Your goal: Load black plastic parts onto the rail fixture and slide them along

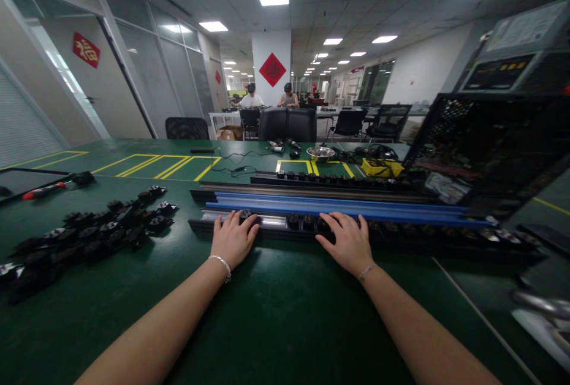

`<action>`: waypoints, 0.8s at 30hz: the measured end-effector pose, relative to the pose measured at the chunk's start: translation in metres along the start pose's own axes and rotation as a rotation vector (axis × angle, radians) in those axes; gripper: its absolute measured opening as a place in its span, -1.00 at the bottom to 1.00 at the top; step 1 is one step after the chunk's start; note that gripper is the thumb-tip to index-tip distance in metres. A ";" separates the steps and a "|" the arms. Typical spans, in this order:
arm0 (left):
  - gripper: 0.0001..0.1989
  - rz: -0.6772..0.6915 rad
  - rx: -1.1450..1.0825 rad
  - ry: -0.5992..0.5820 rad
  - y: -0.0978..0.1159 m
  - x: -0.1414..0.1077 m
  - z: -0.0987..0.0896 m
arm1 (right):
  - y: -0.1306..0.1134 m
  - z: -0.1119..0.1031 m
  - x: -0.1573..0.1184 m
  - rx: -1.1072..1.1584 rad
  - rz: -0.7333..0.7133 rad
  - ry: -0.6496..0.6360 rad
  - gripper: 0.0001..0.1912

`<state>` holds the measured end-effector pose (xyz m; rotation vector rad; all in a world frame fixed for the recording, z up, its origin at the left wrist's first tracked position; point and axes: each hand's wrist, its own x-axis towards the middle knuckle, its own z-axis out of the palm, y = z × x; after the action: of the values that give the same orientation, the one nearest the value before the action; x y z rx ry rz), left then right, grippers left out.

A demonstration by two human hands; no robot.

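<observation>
A long black rail (pixel 272 222) with a bright silver channel lies across the green table in front of me. Several small black socket-like modules (pixel 307 222) sit in its channel, mostly toward the right. My left hand (pixel 232 237) rests over the rail's left part, fingers stretched out and apart; a single black module (pixel 244 214) shows at its fingertips, partly hidden. Over the modules farther right lies my right hand (pixel 350 242), its fingers spread and touching the rail. Whether either hand grips a module is hidden by the fingers.
Behind the rail run a blue rail (pixel 329 207) and more dark rails. Loose black modules (pixel 89 232) are heaped at left, near a red-handled screwdriver (pixel 44 191). A metal bowl (pixel 320 154), a yellow box (pixel 382 167) and an open black case (pixel 494 153) stand farther back.
</observation>
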<state>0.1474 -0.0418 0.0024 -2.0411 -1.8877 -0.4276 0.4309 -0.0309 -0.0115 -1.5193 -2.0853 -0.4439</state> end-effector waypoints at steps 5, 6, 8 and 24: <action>-0.57 0.004 0.038 0.033 -0.003 0.000 0.000 | -0.001 -0.002 0.000 0.001 0.004 -0.002 -0.54; -0.57 0.004 0.041 0.038 -0.003 0.000 0.000 | -0.001 -0.002 0.000 -0.001 0.005 -0.004 -0.54; -0.56 -0.001 0.040 0.044 -0.004 0.000 0.000 | -0.001 -0.003 0.000 -0.001 0.007 -0.010 -0.53; -0.58 -0.074 0.029 0.020 -0.012 0.003 -0.001 | -0.001 -0.002 0.000 -0.003 0.008 -0.020 -0.53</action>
<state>0.1361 -0.0387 0.0048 -1.9463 -1.9512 -0.4348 0.4305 -0.0323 -0.0100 -1.5398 -2.0936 -0.4303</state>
